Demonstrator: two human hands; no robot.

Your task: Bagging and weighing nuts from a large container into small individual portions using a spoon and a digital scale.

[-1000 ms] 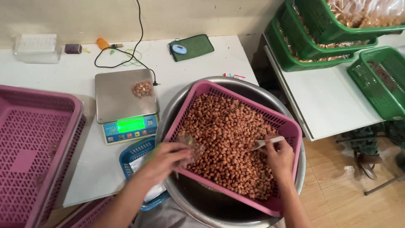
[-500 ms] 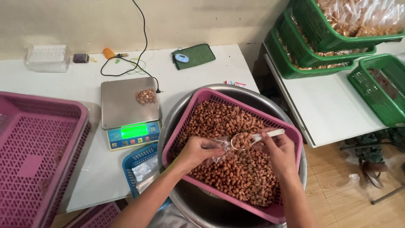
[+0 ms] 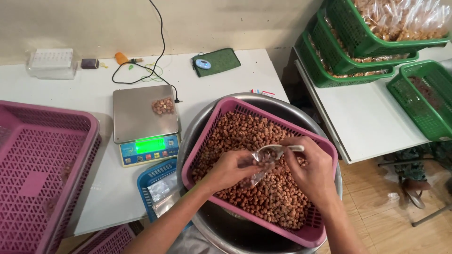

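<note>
Over the pink basket [image 3: 325, 150] heaped with brown nuts [image 3: 245, 136], the left hand [image 3: 230, 169] pinches a small clear bag [image 3: 260, 173] while the right hand [image 3: 313, 169] tips a white scoop [image 3: 273, 150] at its mouth — basket sitting in a steel basin [image 3: 235, 230]. A scale [image 3: 145, 117] stands on the desk's near edge — few nuts on it.

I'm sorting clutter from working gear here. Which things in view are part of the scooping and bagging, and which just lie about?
In use: left hand, small clear bag, right hand, white scoop, pink basket of coated nuts, steel basin, digital scale.

Lying about: green pouch, green crates, clear box.
</note>
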